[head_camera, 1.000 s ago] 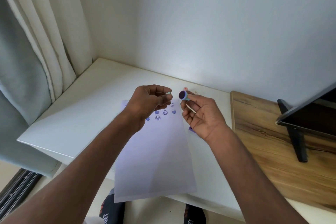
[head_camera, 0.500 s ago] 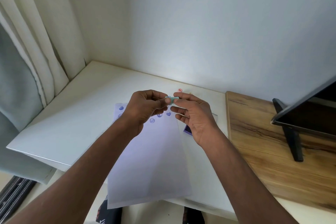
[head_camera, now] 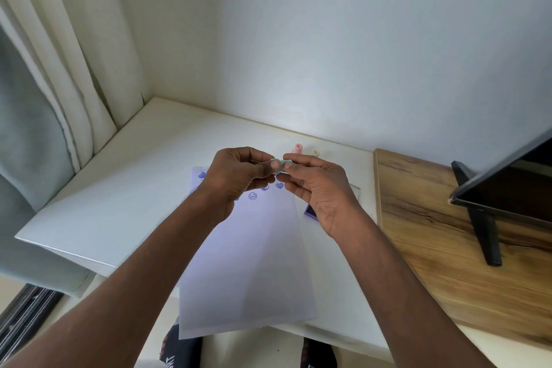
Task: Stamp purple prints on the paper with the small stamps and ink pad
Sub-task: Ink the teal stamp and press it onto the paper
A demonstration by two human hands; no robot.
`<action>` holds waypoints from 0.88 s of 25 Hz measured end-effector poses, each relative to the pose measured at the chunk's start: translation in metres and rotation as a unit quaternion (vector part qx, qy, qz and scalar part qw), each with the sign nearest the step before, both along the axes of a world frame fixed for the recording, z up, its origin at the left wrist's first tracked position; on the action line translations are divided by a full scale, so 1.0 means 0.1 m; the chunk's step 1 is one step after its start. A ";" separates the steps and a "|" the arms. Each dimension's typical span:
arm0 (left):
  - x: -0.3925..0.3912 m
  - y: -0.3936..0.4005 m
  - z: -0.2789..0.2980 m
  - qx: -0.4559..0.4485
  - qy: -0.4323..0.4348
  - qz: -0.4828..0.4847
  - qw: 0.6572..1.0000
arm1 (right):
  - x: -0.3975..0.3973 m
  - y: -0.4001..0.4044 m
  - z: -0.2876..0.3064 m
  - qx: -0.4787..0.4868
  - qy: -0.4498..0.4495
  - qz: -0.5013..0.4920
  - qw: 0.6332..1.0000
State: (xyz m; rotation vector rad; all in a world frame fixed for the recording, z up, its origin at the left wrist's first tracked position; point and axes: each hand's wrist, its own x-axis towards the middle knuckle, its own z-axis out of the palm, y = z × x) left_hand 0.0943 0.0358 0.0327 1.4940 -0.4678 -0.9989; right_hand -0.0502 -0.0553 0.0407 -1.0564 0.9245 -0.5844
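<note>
Near the middle of the frame we see the left hand and the right hand raised together above the white table, fingertips meeting around a small pale-green stamp. Both hands pinch it between thumb and fingers, the left from the left side and the right from the right, so each hand is closed on the same little piece; how much of it each hand covers we cannot tell

Below the hands lies the sheet of paper, running from the centre down toward the lower edge of the frame, where it overhangs the table's front edge. Along its upper end are purple prints: a round face, a heart just to its right, and another heart at the paper's upper left corner, with others partly hidden behind the left hand

Just right of the paper, under the right wrist, a corner of the purple ink pad shows. Beyond the hands, toward the wall, stand a pink stamp and a cream stamp side by side

On the right of the frame is a wooden board carrying a dark screen on a black stand. Curtains hang in the upper left
</note>
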 end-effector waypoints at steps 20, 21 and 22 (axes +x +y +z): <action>-0.06 0.06 -0.04 0.004 -0.310 -0.014 0.951 | 0.03 0.06 -0.16 0.124 -0.017 0.019 0.992; -0.05 0.06 -0.02 0.003 -0.315 -0.016 0.949 | 0.04 0.05 -0.14 0.128 -0.024 0.025 0.991; -0.04 0.05 0.00 -0.001 -0.314 -0.016 0.949 | 0.04 0.04 -0.12 0.135 -0.032 0.029 0.990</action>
